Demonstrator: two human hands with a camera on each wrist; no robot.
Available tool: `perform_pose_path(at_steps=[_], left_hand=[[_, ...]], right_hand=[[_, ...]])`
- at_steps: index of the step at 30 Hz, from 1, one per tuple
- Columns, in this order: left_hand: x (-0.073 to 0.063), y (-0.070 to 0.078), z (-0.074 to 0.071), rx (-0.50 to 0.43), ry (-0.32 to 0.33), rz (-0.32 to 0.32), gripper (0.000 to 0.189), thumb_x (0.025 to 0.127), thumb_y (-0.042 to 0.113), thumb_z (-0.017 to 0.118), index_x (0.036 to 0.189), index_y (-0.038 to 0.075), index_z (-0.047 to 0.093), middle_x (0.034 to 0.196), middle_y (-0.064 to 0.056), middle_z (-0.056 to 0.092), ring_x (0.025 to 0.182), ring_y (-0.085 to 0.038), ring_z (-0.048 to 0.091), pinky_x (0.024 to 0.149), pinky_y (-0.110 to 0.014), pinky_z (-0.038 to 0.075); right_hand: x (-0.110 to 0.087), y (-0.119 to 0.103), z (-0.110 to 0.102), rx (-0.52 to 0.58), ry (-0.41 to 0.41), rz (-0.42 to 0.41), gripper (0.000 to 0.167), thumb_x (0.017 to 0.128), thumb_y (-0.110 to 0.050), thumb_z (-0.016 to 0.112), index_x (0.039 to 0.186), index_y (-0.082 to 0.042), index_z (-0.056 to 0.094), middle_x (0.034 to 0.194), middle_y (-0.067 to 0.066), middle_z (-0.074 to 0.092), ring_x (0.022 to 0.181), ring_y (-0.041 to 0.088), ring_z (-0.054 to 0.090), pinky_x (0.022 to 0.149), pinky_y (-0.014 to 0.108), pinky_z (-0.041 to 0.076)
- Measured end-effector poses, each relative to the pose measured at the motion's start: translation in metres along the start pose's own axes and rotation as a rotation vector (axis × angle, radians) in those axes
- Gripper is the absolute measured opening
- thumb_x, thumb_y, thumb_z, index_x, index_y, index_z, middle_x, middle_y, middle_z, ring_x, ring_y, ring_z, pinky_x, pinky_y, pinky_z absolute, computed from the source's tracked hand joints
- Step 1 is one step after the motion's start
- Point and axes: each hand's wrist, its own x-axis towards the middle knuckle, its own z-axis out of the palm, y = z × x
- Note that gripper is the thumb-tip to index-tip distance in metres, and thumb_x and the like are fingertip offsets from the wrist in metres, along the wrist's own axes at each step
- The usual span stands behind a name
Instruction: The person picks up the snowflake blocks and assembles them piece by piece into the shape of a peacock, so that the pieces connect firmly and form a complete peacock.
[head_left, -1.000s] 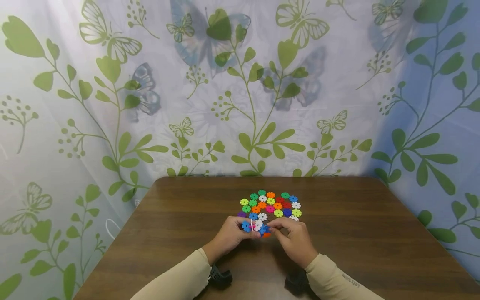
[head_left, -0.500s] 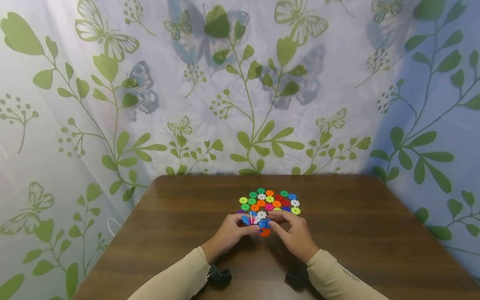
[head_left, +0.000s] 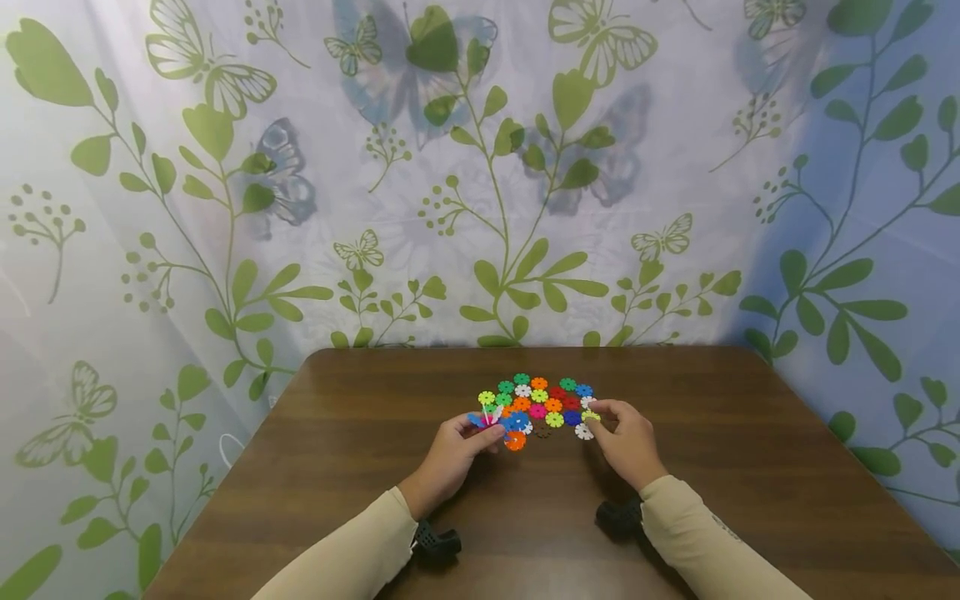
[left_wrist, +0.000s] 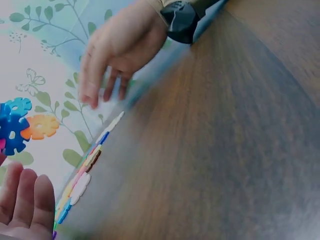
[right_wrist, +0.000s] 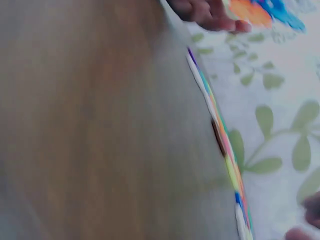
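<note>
My left hand (head_left: 455,457) holds a joined cluster of flower-shaped plastic discs between thumb and fingers. Blue discs (head_left: 514,422), an orange disc (head_left: 515,442) and pink and white pieces make up this cluster; the left wrist view shows its dark blue disc (left_wrist: 12,134) too. At the right end of the loose discs, my right hand (head_left: 630,442) reaches over a yellow-green disc (head_left: 590,416), thumb and fingers apart. Whether the fingertips touch that disc is unclear. In the left wrist view, the right hand (left_wrist: 122,47) hangs above the table, holding nothing visible.
Loose flower discs in many colours, among them a pink disc (head_left: 537,411) and a brown disc (head_left: 543,432), lie flat on the brown wooden table (head_left: 712,467). A patterned curtain (head_left: 480,208) hangs behind the table. Black devices are strapped at both wrists.
My right hand has left the cluster and moved right to the yellow-green disc. My left hand has shifted slightly left and away from me, turning the cluster.
</note>
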Motion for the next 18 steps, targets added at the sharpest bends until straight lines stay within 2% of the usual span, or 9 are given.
perform_pose_path(at_steps=[3, 6, 10, 13, 16, 18], left_hand=[[0.0, 0.0, 0.001, -0.092, -0.001, -0.011, 0.028, 0.098, 0.018, 0.079, 0.112, -0.005, 0.069, 0.104, -0.019, 0.073, 0.092, -0.035, 0.072, 0.093, -0.046, 0.058], [0.0, 0.0, 0.001, -0.168, -0.012, -0.029, 0.029, 0.098, 0.016, 0.079, 0.113, -0.006, 0.066, 0.107, -0.02, 0.071, 0.094, -0.032, 0.074, 0.094, -0.048, 0.057], [0.0, 0.0, 0.001, -0.222, -0.025, -0.05, 0.032, 0.098, 0.015, 0.079, 0.117, -0.006, 0.065, 0.111, -0.021, 0.07, 0.094, -0.032, 0.074, 0.096, -0.049, 0.056], [0.0, 0.001, 0.001, -0.237, -0.034, -0.047, 0.035, 0.098, 0.015, 0.078, 0.12, -0.007, 0.063, 0.113, -0.022, 0.068, 0.095, -0.032, 0.073, 0.096, -0.049, 0.055], [0.0, 0.001, 0.0, -0.247, -0.04, -0.042, 0.036, 0.099, 0.014, 0.077, 0.122, -0.008, 0.062, 0.113, -0.022, 0.068, 0.096, -0.032, 0.073, 0.097, -0.049, 0.055], [0.0, 0.002, 0.0, -0.252, -0.041, -0.042, 0.037, 0.099, 0.014, 0.077, 0.124, -0.009, 0.06, 0.113, -0.022, 0.068, 0.097, -0.032, 0.072, 0.097, -0.05, 0.055]], right_hand=[[0.001, 0.006, -0.008, -0.097, -0.098, 0.031, 0.028, 0.095, -0.006, 0.078, 0.121, 0.004, 0.074, 0.126, 0.025, 0.066, 0.12, 0.047, 0.058, 0.105, 0.066, 0.041], [0.001, 0.01, -0.01, -0.139, -0.18, 0.017, 0.031, 0.094, -0.007, 0.08, 0.122, 0.004, 0.073, 0.128, 0.027, 0.065, 0.125, 0.05, 0.054, 0.109, 0.069, 0.031], [0.001, 0.015, -0.008, -0.157, -0.217, -0.024, 0.033, 0.093, -0.008, 0.081, 0.124, 0.002, 0.073, 0.131, 0.026, 0.064, 0.125, 0.049, 0.055, 0.108, 0.07, 0.028], [0.001, 0.017, -0.006, -0.211, -0.241, -0.059, 0.034, 0.094, -0.011, 0.081, 0.126, -0.002, 0.074, 0.136, 0.026, 0.061, 0.126, 0.055, 0.05, 0.102, 0.074, 0.031], [0.0, 0.017, -0.003, -0.28, -0.277, -0.084, 0.029, 0.097, -0.016, 0.079, 0.125, -0.008, 0.076, 0.14, 0.025, 0.057, 0.123, 0.059, 0.045, 0.094, 0.075, 0.033], [-0.001, 0.015, -0.002, -0.301, -0.293, -0.098, 0.023, 0.097, -0.017, 0.079, 0.12, -0.011, 0.078, 0.138, 0.024, 0.056, 0.118, 0.056, 0.045, 0.09, 0.071, 0.036]])
